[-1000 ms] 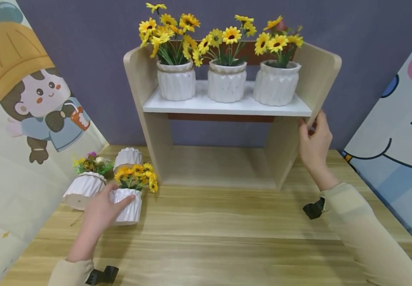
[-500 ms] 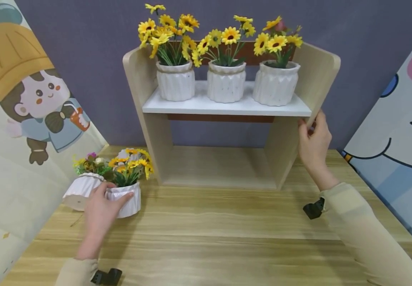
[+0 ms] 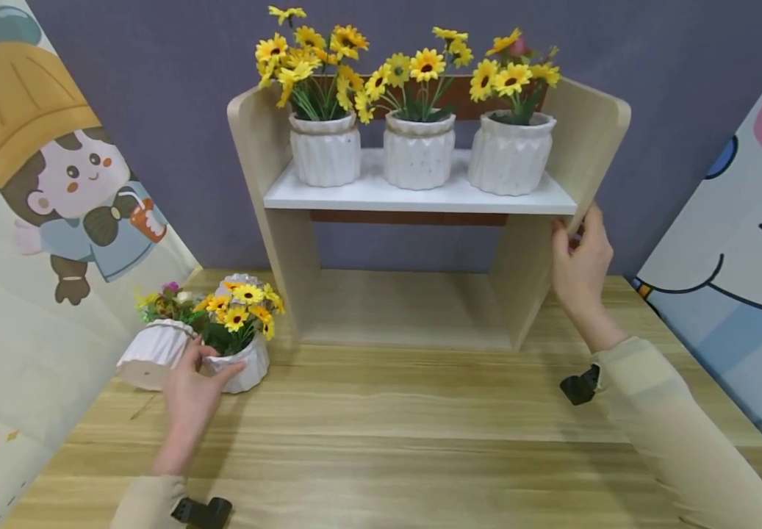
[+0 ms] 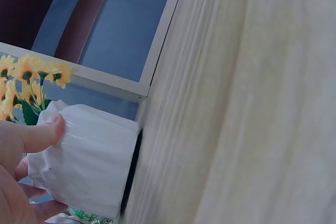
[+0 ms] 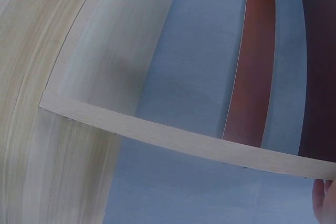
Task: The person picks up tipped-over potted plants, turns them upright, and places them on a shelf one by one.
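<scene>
My left hand (image 3: 192, 389) grips a ribbed white flowerpot (image 3: 248, 367) of yellow sunflowers (image 3: 242, 312) on the left of the table, thumb on its near side. In the left wrist view the flowerpot (image 4: 89, 156) lies between the thumb and the spread fingers, its base close over the tabletop with a dark shadow beneath. My right hand (image 3: 582, 261) holds the right side panel of a wooden shelf (image 3: 533, 272), just below its white upper board. Only fingertips (image 5: 318, 200) at the panel's edge show in the right wrist view.
Three white pots of yellow flowers (image 3: 418, 158) stand in a row on the upper board. Left of my left hand, a pot with mixed flowers (image 3: 156, 349) lies tipped over. Another white pot (image 3: 240, 279) is mostly hidden behind the held one. A purple-grey wall (image 3: 156, 95) is behind.
My left hand has moved the held flowerpot a little away from me and turned it, so its blooms now face more toward me. My right hand stays on the shelf.
</scene>
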A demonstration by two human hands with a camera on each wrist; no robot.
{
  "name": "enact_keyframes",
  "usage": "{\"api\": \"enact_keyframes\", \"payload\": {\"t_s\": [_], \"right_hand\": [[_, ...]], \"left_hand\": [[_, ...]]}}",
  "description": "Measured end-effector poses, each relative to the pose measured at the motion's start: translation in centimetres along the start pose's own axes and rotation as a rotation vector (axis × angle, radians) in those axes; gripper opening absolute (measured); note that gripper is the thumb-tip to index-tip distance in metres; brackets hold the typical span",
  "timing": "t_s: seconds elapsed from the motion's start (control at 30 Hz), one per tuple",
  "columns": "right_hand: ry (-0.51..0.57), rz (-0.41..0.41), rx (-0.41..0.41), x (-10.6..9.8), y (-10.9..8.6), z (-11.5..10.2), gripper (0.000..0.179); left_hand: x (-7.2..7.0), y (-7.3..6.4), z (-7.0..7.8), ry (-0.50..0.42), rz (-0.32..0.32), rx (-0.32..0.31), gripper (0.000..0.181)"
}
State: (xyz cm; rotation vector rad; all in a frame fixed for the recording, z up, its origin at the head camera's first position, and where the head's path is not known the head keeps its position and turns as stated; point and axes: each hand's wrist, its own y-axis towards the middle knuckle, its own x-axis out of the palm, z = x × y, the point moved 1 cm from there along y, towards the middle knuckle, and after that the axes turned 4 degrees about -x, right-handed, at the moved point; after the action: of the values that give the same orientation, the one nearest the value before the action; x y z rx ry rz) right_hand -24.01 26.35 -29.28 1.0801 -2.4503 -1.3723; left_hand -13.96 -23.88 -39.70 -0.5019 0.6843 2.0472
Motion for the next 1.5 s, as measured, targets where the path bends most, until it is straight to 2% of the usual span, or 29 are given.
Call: {"api": "enact_keyframes", "payload": {"t_s": [0.2,0.3,0.4,0.5,0.63,0.87,1.1,1.33,1.5], "right_hand": [[-0.006,0.014,-0.002,-0.1,0.1,0.1,0.035],[-0.01,0.007,0.008,-0.1,0.1,0.1,0.036],[-0.007,-0.002,0.014,0.0,0.0,0.0,0.036],[-0.003,0.001,0.01,0.1,0.0,-0.1,0.036],[0.0,0.006,0.003,0.1,0.0,0.0,0.036],[-0.001,0.002,0.008,0.3,-0.1,0.0,0.037],[-0.009,0.018,0.009,0.1,0.0,-0.1,0.036],[-0.022,0.013,0.005,0.2,0.0,-0.2,0.037],[-0.021,0.023,0.002,0.2,-0.1,-0.2,0.036]], "left_hand": [[-0.2,0.0,0.5,0.028,-0.083,-0.061,0.042],[-0.4,-0.1,1.0,0.019,-0.131,-0.103,0.056],[-0.7,-0.2,1.5,-0.033,-0.162,-0.137,0.077],[-1.0,0.0,1.8,-0.073,-0.181,-0.13,0.094],[-0.9,0.7,1.6,-0.026,-0.218,-0.101,0.099],[-0.4,1.5,0.4,0.016,-0.309,-0.142,0.109],[-0.2,1.8,0.5,0.059,-0.318,-0.152,0.111],[-0.2,1.6,0.5,0.086,-0.235,-0.149,0.109],[-0.1,1.2,0.4,0.045,-0.21,-0.14,0.106]]}}
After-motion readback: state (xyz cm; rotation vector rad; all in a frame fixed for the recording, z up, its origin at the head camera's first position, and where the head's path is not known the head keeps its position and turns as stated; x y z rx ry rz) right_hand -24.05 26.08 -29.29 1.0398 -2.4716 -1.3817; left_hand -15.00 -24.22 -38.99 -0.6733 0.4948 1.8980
